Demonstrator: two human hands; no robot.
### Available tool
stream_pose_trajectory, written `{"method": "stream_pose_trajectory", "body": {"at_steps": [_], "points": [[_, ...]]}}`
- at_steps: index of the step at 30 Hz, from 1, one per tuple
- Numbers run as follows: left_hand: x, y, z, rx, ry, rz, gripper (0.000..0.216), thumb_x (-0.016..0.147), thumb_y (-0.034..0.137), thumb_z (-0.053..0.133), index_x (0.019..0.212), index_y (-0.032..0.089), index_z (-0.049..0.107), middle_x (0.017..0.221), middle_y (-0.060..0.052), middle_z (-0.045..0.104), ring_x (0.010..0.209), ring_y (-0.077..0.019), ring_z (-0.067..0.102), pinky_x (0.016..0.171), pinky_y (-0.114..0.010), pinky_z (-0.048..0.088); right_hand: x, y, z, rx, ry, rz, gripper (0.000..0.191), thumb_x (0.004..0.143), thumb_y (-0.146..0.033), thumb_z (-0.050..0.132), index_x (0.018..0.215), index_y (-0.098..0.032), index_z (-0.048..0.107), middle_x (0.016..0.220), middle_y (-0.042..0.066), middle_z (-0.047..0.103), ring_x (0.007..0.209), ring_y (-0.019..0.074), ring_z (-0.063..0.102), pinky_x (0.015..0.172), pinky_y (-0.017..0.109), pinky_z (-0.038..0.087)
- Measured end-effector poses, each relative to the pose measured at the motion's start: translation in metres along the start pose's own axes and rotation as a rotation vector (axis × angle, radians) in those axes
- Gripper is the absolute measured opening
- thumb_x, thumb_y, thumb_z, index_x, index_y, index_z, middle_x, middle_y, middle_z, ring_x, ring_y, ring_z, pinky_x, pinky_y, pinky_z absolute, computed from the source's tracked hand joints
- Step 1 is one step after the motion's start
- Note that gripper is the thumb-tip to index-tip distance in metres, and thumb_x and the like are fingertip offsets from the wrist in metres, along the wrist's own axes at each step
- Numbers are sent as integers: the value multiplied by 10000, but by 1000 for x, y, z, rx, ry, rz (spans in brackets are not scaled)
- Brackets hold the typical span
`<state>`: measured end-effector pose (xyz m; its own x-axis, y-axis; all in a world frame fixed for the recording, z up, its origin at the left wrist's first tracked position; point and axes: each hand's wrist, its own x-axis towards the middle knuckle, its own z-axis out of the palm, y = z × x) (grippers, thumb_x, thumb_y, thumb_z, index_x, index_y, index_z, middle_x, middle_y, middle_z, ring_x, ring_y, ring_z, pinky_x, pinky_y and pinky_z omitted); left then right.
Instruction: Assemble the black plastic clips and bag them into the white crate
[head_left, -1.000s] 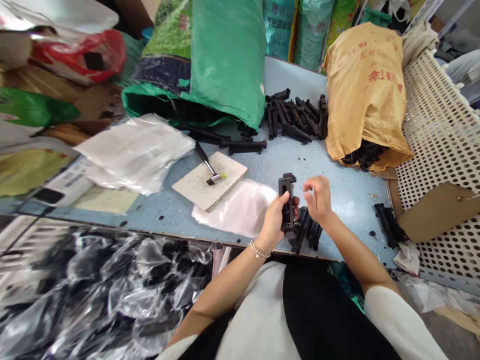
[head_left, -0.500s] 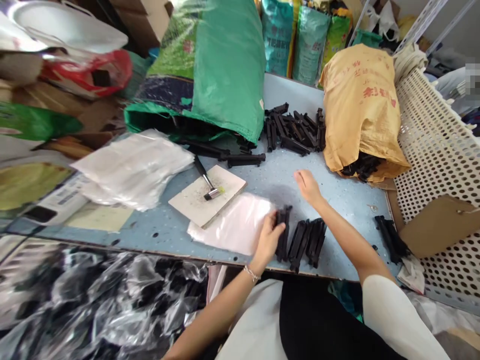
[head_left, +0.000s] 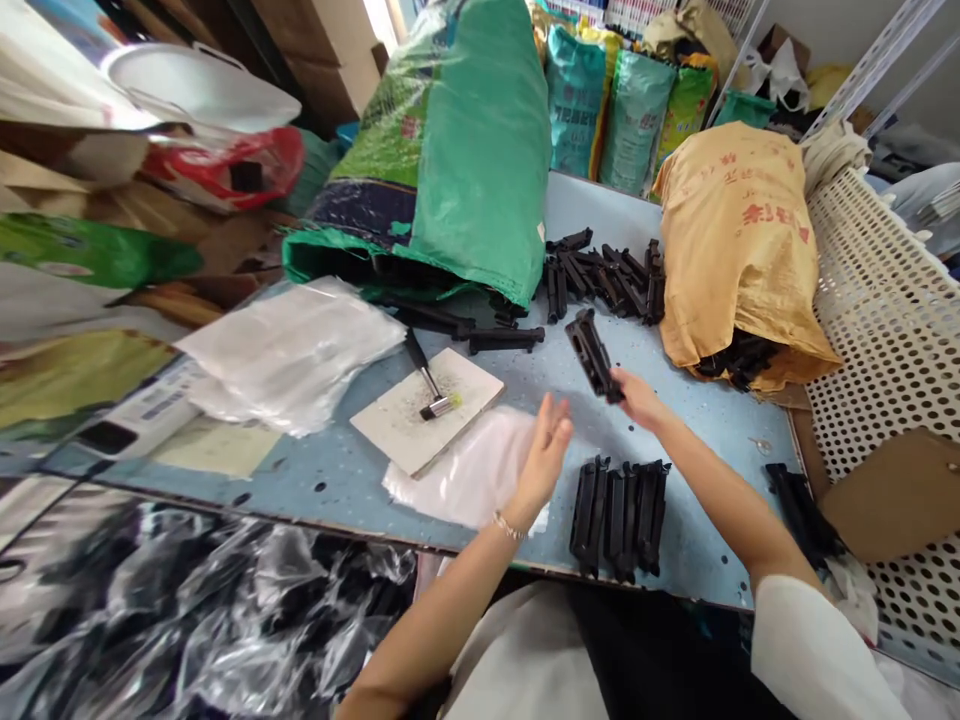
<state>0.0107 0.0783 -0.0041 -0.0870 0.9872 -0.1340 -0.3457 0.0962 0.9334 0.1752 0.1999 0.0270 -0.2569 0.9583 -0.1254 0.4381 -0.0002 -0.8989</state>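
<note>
My right hand (head_left: 637, 398) is closed on the near end of some black plastic parts (head_left: 591, 352), held tilted above the blue table (head_left: 694, 430). They look like a pair of long, slotted pieces. My left hand (head_left: 547, 450), fingers stretched out, is over the edge of a stack of clear plastic bags (head_left: 461, 475) and holds nothing. Just right of it, near the table's front edge, several matching black parts lie side by side in a row (head_left: 619, 520). A loose pile of such parts (head_left: 607, 280) lies farther back, beyond my right hand.
A brush (head_left: 427, 380) lies on a pale board (head_left: 390, 425), beside more clear bags (head_left: 292, 350). A green sack (head_left: 480, 170) and a yellow sack (head_left: 739, 230) stand behind. The perforated white basket (head_left: 885, 330) borders the right side. Bagged black parts (head_left: 225, 620) fill the lower left.
My right hand, which held nothing visible, now holds black parts. My left hand has let go of the black parts at the row's left end and opened. The camera view has shifted slightly.
</note>
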Motion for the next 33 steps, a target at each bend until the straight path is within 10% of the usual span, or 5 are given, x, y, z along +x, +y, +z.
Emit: {"method": "stream_pose_trajectory", "body": {"at_steps": [6, 11, 17, 25, 33], "points": [[-13, 49, 28, -329, -134, -171, 728, 832, 802, 563, 1097, 136, 688, 1034, -134, 754, 980, -273, 735, 756, -339, 600, -112, -31, 7, 12, -14, -222, 612, 1009, -709, 325, 796, -223, 630, 769, 41, 644, 755, 204, 596, 735, 375, 494], [-46, 51, 33, -197, -217, -181, 636, 838, 771, 599, 949, 150, 683, 768, -56, 694, 666, -177, 653, 570, -274, 512, -109, -69, -3, -488, 340, -582, 509, 1059, -598, 278, 854, -237, 573, 834, 69, 611, 842, 240, 540, 811, 413, 434], [-53, 45, 27, -137, -45, -92, 555, 857, 725, 628, 945, 179, 681, 744, -23, 660, 645, -151, 614, 561, -252, 489, -109, -73, 14, -391, 95, -404, 551, 1096, -533, 174, 771, -236, 506, 729, 18, 561, 733, 194, 539, 727, 349, 420], [-44, 51, 15, -99, 25, -189, 552, 909, 647, 589, 1155, 165, 695, 1052, -81, 741, 960, -197, 688, 856, -292, 551, -152, -39, 33, -769, -98, -853, 461, 1025, -619, 428, 848, -254, 648, 802, 40, 646, 841, 231, 510, 872, 416, 358], [-49, -7, -27, 292, 110, -109, 575, 870, 353, 658, 1403, 195, 514, 1386, -141, 600, 1376, -315, 521, 1219, -545, 338, -57, -10, -4, -517, -39, -481, 365, 1084, -430, 366, 1064, -232, 672, 1019, 70, 701, 999, 232, 603, 962, 412, 441]]}}
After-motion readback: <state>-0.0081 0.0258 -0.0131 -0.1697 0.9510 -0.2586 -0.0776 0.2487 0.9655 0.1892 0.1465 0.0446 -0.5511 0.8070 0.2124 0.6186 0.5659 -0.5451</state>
